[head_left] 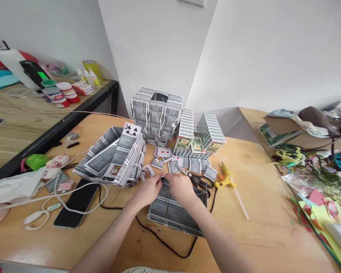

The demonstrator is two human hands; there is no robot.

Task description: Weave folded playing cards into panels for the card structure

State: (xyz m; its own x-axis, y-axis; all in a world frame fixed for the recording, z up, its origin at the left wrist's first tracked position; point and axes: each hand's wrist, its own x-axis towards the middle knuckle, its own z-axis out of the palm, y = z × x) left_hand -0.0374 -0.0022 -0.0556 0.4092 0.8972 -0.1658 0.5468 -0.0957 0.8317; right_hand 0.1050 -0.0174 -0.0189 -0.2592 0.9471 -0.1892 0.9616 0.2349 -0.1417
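Observation:
A panel of glued playing cards (170,208), backs up, lies in front of me on the table. My left hand (151,188) pinches its far left corner. My right hand (182,187) is closed at the same far edge, close beside the left fingertips; the exact spot they grip is partly hidden. Black-handled scissors (200,180) lie just beyond the right hand, next to a yellow glue gun (226,176). Loose playing cards (174,166) are scattered past the hands. An open box built of cards (113,155) stands to the left.
Behind stand a card-built structure (156,117) and stacked card packs (186,132). A black cable (165,242) loops around the panel. Left are a phone (76,204) and a white cable (102,199). Coloured paper scraps (315,208) lie at right; a side shelf (96,96) holds tubs (68,93).

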